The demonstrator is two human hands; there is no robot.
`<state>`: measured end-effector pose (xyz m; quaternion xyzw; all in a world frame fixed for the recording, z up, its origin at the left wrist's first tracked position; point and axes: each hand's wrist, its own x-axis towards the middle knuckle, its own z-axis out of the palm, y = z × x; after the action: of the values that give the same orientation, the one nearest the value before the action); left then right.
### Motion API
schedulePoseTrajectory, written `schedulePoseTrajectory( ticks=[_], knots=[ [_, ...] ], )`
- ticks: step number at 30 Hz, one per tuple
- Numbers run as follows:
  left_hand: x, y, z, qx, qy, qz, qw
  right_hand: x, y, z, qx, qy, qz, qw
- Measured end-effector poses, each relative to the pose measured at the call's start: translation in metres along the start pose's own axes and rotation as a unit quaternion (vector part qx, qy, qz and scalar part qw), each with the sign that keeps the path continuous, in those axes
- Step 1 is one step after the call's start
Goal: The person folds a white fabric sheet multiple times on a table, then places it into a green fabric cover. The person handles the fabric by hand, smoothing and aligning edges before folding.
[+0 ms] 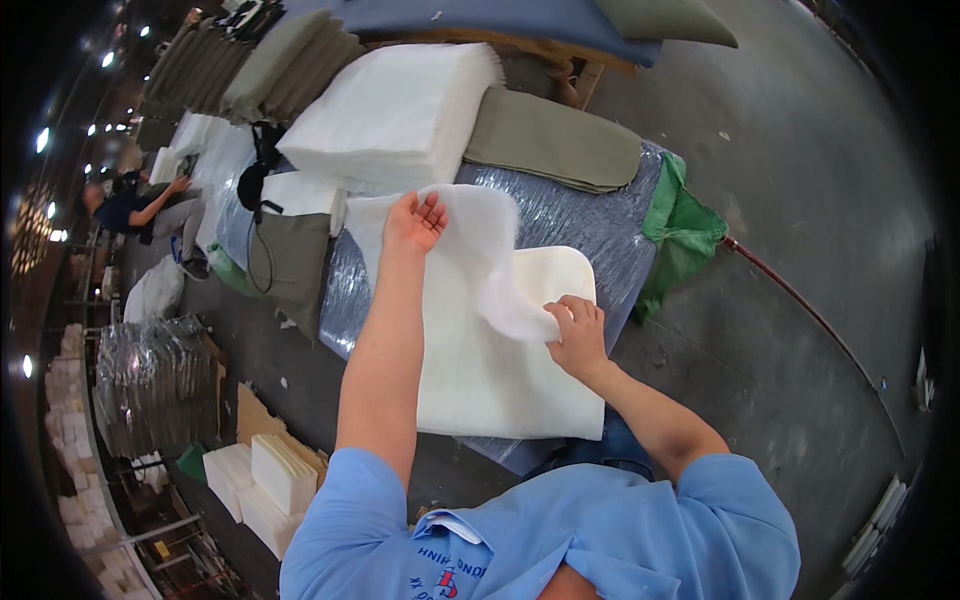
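At four o'clock from centre, my right hand is pinching the white sheet; at eleven, my left hand is curling loosely by it, whether gripping I cannot tell. The sheet is arching around twelve o'clock, over the cream pad lying on the desk.

Pad on tbl, sheet partly over pad — wadding pile behind, cover stack R of pile
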<state>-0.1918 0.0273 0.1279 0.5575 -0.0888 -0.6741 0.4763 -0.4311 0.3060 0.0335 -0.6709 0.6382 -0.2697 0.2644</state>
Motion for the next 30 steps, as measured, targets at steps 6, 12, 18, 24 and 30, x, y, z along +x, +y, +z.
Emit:
schedulePoseTrajectory(
  ticks=[6,12,18,24,30],
  knots=[
    [0.034,-0.041,0.01,0.079,-0.082,0.037,0.993,0.04,0.043,-0.001,0.178,0.149,0.209,0.95],
    [-0.017,-0.092,-0.08,0.417,-0.004,0.285,0.863,0.043,0.063,-0.005,0.172,0.121,0.302,0.93],
    [-0.074,-0.111,-0.193,0.568,0.124,0.376,0.721,0.069,0.057,-0.01,0.131,0.143,0.315,0.929],
    [-0.052,-0.079,-0.241,0.603,0.183,0.376,0.679,0.092,0.066,-0.008,0.069,0.153,0.318,0.933],
    [0.024,-0.02,-0.234,0.451,0.15,0.109,0.873,0.104,0.077,0.002,0.129,0.272,0.298,0.906]
  ],
)
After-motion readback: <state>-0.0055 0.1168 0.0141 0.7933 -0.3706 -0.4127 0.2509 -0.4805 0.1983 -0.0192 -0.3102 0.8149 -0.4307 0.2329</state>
